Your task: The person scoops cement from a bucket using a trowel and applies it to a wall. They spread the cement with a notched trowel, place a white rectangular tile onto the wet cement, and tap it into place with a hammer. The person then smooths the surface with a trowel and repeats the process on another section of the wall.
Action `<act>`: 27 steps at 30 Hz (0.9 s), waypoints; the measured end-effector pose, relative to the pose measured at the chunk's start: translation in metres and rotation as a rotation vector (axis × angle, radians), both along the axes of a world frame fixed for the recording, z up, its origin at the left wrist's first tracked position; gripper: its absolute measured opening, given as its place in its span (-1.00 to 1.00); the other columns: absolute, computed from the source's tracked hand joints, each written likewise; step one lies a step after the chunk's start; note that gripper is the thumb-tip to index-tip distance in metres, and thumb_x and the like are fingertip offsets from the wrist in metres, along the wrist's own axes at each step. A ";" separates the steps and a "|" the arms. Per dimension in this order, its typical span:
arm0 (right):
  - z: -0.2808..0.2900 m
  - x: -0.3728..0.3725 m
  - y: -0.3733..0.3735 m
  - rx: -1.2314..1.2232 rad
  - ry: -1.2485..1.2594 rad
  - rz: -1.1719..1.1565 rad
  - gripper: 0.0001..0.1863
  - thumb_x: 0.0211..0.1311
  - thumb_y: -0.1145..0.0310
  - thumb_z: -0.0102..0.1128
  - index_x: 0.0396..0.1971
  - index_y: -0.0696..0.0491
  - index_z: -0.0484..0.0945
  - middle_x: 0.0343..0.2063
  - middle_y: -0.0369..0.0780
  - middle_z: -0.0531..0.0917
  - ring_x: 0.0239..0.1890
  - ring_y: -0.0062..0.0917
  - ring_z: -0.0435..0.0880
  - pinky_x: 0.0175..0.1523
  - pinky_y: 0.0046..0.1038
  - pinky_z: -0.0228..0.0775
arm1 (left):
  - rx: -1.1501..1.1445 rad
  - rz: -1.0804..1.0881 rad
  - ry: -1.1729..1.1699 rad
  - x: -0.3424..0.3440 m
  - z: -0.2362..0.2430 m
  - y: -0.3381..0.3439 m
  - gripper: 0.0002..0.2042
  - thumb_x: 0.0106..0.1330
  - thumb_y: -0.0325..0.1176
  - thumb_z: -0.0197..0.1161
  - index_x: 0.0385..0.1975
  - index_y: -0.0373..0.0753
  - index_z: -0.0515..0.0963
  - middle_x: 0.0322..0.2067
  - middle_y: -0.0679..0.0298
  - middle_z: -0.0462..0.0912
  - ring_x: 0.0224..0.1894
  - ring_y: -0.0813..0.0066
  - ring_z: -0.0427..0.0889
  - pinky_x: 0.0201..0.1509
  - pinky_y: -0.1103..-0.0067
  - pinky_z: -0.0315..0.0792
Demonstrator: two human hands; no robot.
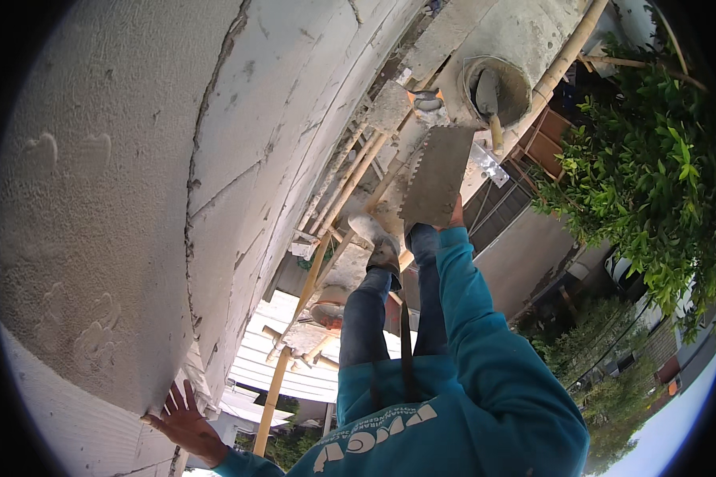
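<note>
My left hand [184, 421] is spread at the pale plastered wall [111, 199] on the lower left, fingers apart, holding nothing. My right hand [456, 213], mostly hidden, grips a grey notched flat trowel [433, 171] in the upper middle. Just beyond that trowel sits a mortar-caked round bucket [515, 83] with another trowel inside, its pale handle [496, 135] sticking out. A silver metal strip [489, 164] lies beside the notched trowel.
I am up on bamboo scaffolding [354, 179] with mortar-stained planks [426, 44]. A round container [330, 310] is lower down near my legs. Leafy branches [628, 199] fill the right side, and corrugated roofing [258, 346] shows below.
</note>
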State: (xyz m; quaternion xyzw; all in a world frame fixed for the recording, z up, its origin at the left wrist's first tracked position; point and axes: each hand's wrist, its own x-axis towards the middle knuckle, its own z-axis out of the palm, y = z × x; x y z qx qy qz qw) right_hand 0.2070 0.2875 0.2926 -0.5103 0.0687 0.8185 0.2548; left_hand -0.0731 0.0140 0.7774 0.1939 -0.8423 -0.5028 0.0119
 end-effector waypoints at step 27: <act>0.254 -0.019 0.011 0.220 -0.301 1.228 -0.80 0.36 0.28 0.03 -0.27 0.10 0.51 -0.45 -0.24 0.64 -0.46 -0.45 0.63 -0.23 -0.41 0.56 | 0.162 -0.104 0.326 0.037 -0.045 -0.047 -0.12 0.31 -0.20 0.27 0.38 -0.51 -0.21 0.32 -0.37 0.04 0.39 -0.21 0.09 0.43 0.21 0.09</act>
